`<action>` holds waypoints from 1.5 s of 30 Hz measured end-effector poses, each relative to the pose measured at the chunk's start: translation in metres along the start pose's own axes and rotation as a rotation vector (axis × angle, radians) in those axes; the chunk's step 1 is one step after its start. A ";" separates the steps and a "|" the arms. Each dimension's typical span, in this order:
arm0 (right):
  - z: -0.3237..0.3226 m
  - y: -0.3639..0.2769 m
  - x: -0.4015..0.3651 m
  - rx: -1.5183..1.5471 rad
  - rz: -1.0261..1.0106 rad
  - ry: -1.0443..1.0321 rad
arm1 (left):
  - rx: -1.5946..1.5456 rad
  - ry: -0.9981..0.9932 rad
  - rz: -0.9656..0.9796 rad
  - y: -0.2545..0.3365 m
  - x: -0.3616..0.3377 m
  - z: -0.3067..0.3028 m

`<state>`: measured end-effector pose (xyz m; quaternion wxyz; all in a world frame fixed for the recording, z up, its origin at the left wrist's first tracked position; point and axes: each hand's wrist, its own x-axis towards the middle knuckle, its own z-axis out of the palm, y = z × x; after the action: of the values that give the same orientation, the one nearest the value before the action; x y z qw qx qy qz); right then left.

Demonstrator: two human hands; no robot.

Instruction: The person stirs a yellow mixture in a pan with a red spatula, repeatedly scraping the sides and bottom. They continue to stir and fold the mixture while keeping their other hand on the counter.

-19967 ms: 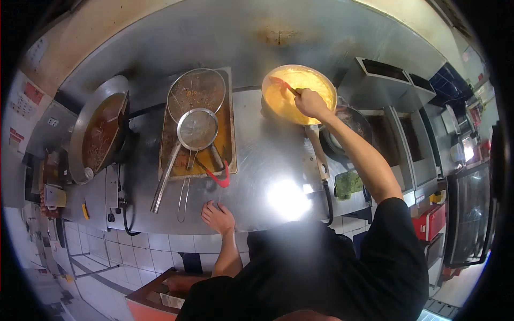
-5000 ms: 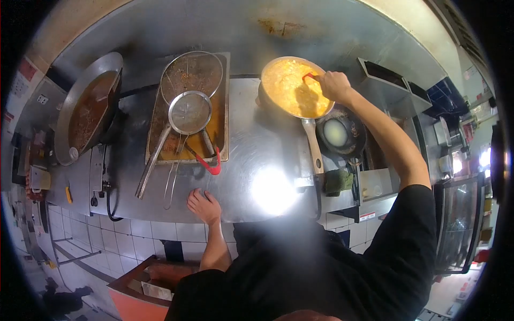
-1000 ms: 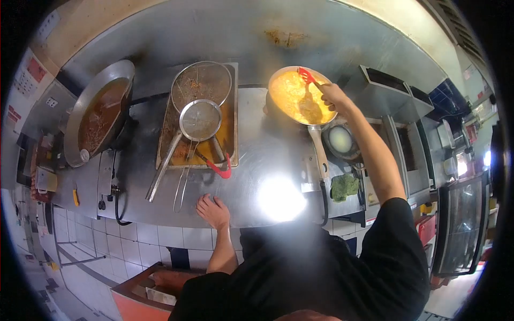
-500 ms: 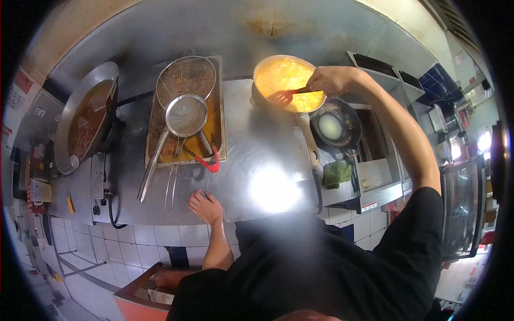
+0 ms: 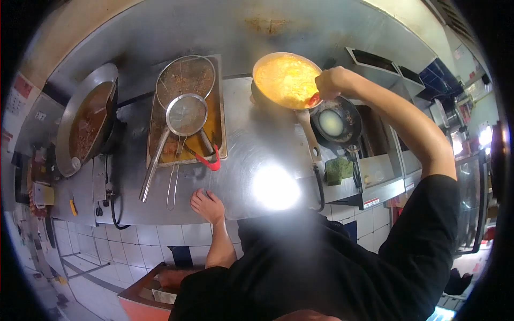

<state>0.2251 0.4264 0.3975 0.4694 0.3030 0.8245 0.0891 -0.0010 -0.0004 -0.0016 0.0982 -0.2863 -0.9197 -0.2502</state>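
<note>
My right hand (image 5: 333,83) is closed around the handle of a red spatula (image 5: 314,99) at the right rim of a deep pan (image 5: 262,101). Only a bit of the red blade shows, against the yellow liquid food (image 5: 286,77) in the pan. The pan's pale handle (image 5: 308,134) points toward me. Resting on the steel counter (image 5: 241,176) near its front edge, my left hand (image 5: 208,205) holds nothing, its fingers stretched out.
A small black pan (image 5: 350,123) with pale liquid stands right of the deep pan, a green sponge (image 5: 338,170) below it. Leftward are a tray (image 5: 224,107) bearing strainers (image 5: 186,115) and red-tipped tongs (image 5: 213,162), then a large wok (image 5: 72,120) of brown liquid.
My right hand has moved a little right and down along the pan's rim, and the spatula blade has swung from the pan's lower left to its right side. My left hand stays put.
</note>
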 end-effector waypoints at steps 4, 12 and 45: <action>0.013 0.000 -0.007 0.017 0.208 0.149 | -0.040 -0.008 -0.007 0.003 0.002 -0.006; 0.060 0.036 0.030 -0.116 0.243 0.448 | -0.031 0.014 0.009 0.002 0.003 -0.007; 0.049 0.004 0.011 -0.207 -0.152 0.665 | -0.011 0.001 0.016 0.008 0.003 -0.009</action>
<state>0.2629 0.4294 0.3646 0.2089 0.1458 0.9390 0.2309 0.0016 0.0026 0.0103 0.0989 -0.2939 -0.9160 -0.2545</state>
